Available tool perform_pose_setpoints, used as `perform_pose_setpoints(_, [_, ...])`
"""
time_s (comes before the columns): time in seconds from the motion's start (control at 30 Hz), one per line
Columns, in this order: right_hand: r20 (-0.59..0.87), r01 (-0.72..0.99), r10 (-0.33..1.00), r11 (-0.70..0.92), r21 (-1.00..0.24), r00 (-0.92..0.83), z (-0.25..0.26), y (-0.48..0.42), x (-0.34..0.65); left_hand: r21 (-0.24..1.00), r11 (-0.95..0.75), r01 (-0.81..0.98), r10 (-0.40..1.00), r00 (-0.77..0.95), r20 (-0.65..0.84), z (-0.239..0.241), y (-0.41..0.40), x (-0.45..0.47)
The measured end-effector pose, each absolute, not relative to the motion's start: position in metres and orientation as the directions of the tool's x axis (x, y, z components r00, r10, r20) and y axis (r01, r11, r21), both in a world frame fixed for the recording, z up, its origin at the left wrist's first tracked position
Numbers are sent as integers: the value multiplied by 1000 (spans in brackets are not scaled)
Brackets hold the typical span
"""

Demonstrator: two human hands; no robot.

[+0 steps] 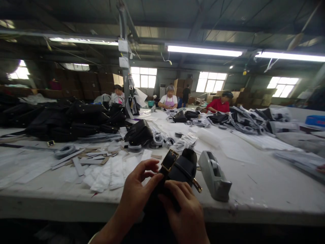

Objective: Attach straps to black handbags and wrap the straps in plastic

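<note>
Black strapwork point(180, 172), one item, is located between the two hands, raised over the near edge of the bench point(256, 189). The left hand point(134, 191) is partly open: the thumb rests against the strapwork just below the buckle, and the index finger is curled clear of it; firmness of grip cannot be determined. The right hand point(186, 206) is closed on the lower part, fingers bent over the top. Appearance: smooth, dark and slightly glossy, with a rounded upper end, a narrow cross band, one rectangular gold buckle point(169, 160) on the left and one slim gold clasp point(197, 185) projecting at lower right. Whether the buckled and rounded sections form a single piece cannot be determined. Just right of the strapwork stands one grey tape dispenser point(215, 176). Beyond the left hand lie white wrapping pieces point(111, 174) and card strips point(91, 157), overlapping and not countable. Farther out are one separate black bag point(138, 133), one grey coil point(65, 151), one loose gold-framed buckle point(51, 143) and, at far left, a heap of black bags point(68, 120), number indeterminable. Across the bench, two persons are clearly visible: one in a pink apron point(169, 103), one in a red top point(218, 106).
</note>
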State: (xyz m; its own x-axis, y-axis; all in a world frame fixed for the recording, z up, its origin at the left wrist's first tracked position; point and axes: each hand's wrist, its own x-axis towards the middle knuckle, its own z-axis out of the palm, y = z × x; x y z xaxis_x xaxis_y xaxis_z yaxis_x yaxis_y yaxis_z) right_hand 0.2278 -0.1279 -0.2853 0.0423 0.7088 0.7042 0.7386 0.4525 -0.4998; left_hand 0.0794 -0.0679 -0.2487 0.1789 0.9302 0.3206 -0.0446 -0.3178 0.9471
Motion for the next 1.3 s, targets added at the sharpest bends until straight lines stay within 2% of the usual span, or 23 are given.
perform_pose_setpoints(0.07, [712,755,702,449,-478,34,-282,-121,229,947,-316,63,947,76,311,-270,-77,73])
perform_pose_setpoints(0.13, [708,740,706,472,-480,9,-279,-117,232,948,-291,125,956,70,285,-290,-86,69])
perform_pose_setpoints(0.27, [585,657,811,445,-609,-6,-277,-113,234,941,-275,198,961,90,262,-308,-93,67])
perform_pose_setpoints(0.37, [490,644,872,379,-665,-6,-276,-111,233,982,-163,92,982,115,152,-306,-89,65])
perform_pose_setpoints(0.5, [444,663,895,312,-680,34,-270,-111,231,1000,-13,-14,982,187,15,-300,-83,60])
perform_pose_setpoints(0.83, [409,584,912,308,-751,45,-265,-116,229,978,-207,26,966,165,200,-297,-85,66])
perform_pose_setpoints(1.07, [354,629,933,237,-741,66,-262,-116,228,941,-330,72,936,153,317,-310,-82,66])
perform_pose_setpoints(1.3, [332,588,938,211,-781,104,-265,-112,229,982,-190,-6,972,137,189,-317,-92,66])
